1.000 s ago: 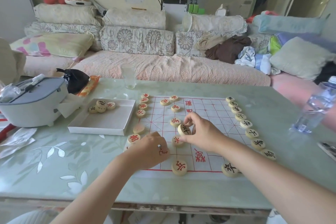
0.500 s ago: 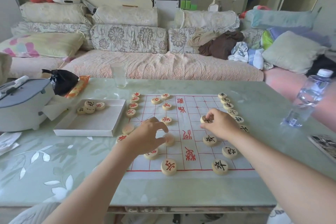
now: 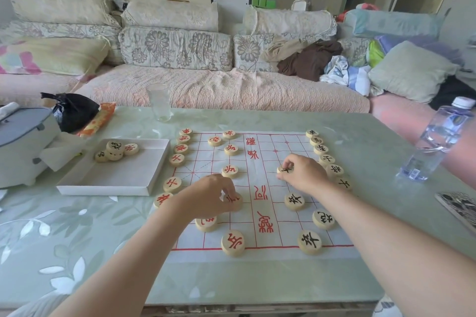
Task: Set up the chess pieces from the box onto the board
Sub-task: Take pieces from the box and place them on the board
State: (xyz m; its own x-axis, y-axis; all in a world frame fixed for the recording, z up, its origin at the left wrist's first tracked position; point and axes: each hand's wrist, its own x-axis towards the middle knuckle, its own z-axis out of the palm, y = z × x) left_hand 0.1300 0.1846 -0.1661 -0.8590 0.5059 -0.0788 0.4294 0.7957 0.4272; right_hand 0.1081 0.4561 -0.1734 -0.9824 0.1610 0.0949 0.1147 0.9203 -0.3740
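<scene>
A white paper chess board point(image 3: 260, 252) with red lines lies on the table. Round wooden pieces with red marks line its left side and black-marked ones its right side. My left hand point(image 3: 206, 197) rests on the board's left half, fingertips pinching a red-marked piece point(image 3: 234, 201) that sits on the paper. My right hand point(image 3: 302, 175) holds a black-marked piece point(image 3: 284, 169) down on the right half. The shallow white box point(image 3: 113, 175) stands left of the board with several pieces point(image 3: 116, 150) stacked in its far corner.
A grey appliance point(image 3: 23, 141) and a black bag point(image 3: 73, 110) stand at the far left. A drinking glass point(image 3: 158, 101) is behind the board. A water bottle point(image 3: 438, 141) stands at the right, a booklet point(image 3: 458, 207) near the right edge. A sofa lies beyond.
My right hand carried the black-marked piece from the board's middle to the right half and lowered it. My left hand moved forward onto a red-marked piece. The camera shifted slightly.
</scene>
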